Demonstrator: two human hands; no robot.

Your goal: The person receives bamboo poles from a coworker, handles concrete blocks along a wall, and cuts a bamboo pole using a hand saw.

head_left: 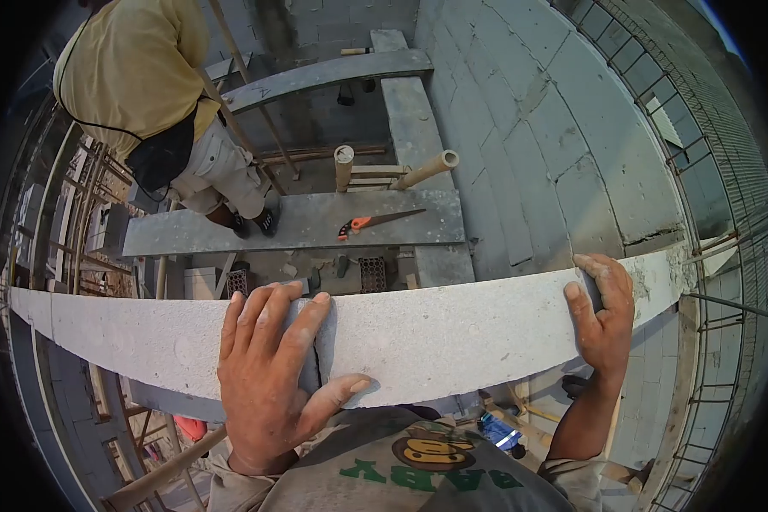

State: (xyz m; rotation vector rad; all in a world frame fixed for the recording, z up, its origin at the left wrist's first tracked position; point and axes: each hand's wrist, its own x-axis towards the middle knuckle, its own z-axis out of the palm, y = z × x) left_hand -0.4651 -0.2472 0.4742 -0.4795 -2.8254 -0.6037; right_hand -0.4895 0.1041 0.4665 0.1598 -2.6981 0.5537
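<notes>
While the left hand (264,367) lies palm down and open, fingers spread beside a dark joint in the row of pale blocks (452,341), the right hand (606,316) rests farther along the same row, its thumb and fingers curved but parted. The row runs crosswise just in front of the person's shirt (435,469). Beyond it, a saw (375,222) with an orange and black handle lies on a grey plank (307,220), where another person (136,77) stands; a grey wall (520,136) rises to the right.
</notes>
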